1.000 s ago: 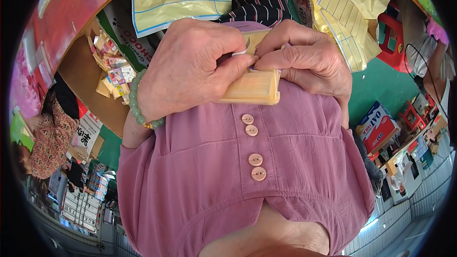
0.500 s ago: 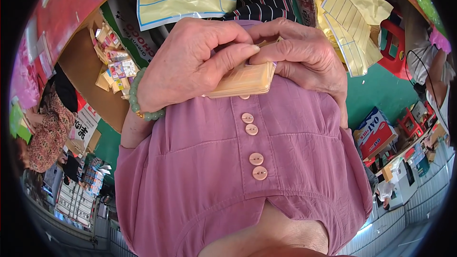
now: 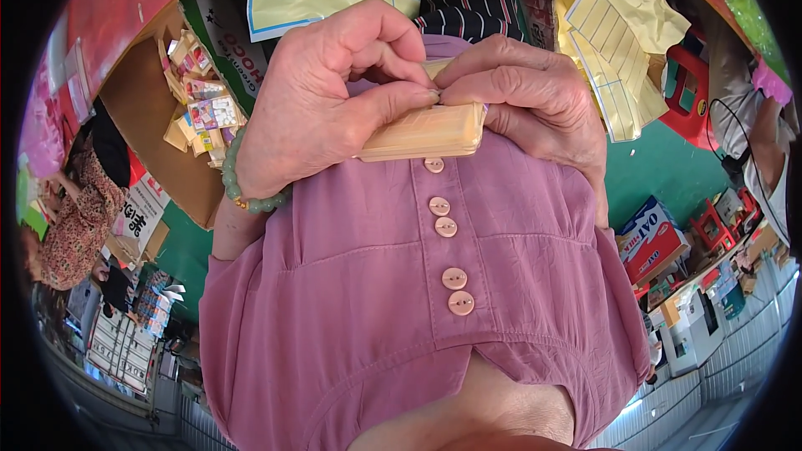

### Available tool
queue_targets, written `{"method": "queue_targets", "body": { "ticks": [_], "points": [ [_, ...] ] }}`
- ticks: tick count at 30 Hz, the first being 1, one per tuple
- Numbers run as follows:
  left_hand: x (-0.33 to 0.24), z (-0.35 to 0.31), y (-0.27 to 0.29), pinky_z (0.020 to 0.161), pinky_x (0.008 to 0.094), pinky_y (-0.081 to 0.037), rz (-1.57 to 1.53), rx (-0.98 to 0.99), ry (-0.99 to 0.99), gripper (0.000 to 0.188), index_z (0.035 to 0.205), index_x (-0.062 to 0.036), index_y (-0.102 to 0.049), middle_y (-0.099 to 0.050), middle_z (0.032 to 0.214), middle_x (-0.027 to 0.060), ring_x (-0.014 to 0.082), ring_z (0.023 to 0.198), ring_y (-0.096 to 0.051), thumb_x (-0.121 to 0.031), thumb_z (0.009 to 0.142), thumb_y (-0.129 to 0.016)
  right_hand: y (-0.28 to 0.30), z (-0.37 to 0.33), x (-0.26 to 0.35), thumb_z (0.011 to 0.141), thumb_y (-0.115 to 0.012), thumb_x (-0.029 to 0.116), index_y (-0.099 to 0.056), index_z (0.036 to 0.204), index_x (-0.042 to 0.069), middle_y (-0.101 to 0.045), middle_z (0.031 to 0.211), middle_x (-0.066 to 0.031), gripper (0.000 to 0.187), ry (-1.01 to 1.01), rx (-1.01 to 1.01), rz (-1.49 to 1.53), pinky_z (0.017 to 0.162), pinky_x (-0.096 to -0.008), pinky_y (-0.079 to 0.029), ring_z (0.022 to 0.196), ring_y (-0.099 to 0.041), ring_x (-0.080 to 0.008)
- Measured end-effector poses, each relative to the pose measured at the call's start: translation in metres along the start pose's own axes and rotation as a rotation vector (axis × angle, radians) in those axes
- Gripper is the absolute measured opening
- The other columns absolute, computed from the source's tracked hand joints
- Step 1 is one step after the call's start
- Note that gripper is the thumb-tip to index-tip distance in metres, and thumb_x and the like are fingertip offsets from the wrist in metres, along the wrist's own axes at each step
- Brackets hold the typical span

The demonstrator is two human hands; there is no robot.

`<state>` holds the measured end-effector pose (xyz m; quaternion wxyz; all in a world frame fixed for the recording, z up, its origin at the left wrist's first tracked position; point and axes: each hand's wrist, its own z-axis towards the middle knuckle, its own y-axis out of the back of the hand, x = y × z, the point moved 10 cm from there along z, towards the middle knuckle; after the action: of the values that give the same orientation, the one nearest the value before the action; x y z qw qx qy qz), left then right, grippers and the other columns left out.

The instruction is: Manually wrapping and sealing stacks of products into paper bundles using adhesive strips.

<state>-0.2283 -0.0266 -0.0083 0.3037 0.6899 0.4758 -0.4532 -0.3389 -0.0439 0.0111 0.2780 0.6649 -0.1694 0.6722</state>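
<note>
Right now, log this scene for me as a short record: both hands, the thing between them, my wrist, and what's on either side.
Object: pale-yellow, flat rectangular pack
Left hand: thumb along the pack; firm grip unclear
Right hand: holding the pack's right end
Left wrist: green round-bead bracelet
Left side: brown cardboard box containing small pale packs
Right side: crumpled yellow lined sheets

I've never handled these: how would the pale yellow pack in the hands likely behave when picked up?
The pale yellow pack would probably feel fairly stiff, since its near edge runs nearly straight. Its sheen suggests a slightly slippery surface. Being flat-sided, it seems unlikely to roll.
</note>
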Motion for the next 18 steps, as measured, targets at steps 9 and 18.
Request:
{"method": "queue_targets", "body": {
  "ticks": [9,18],
  "points": [
    [-0.002,0.003,0.010,0.063,0.0176,-0.046,-0.047,-0.118,-0.025,0.016,0.090,-0.0027,-0.059,-0.067,0.072,-0.0005,0.0016,0.067,-0.058,0.001,0.079,-0.070,0.006,0.006,0.003,0.078,-0.068,0.000,-0.067,0.100,-0.005,-0.065,0.096,-0.0167,0.022,0.041,-0.086,0.029,0.076,-0.0317,-0.052,0.087,-0.064,-0.0259],
    [-0.007,0.011,0.012,0.091,0.0284,-0.046,-0.735,0.025,-0.288,0.043,0.127,0.0019,-0.047,-0.059,0.118,0.0120,0.0129,0.108,-0.056,-0.032,0.099,-0.048,0.028,0.003,-0.022,0.078,-0.070,-0.005,-0.066,0.103,-0.001,-0.064,0.089,-0.0064,0.026,-0.023,-0.380,0.154,0.070,-0.0241,-0.048,0.080,-0.060,-0.0129]
  ]
}}
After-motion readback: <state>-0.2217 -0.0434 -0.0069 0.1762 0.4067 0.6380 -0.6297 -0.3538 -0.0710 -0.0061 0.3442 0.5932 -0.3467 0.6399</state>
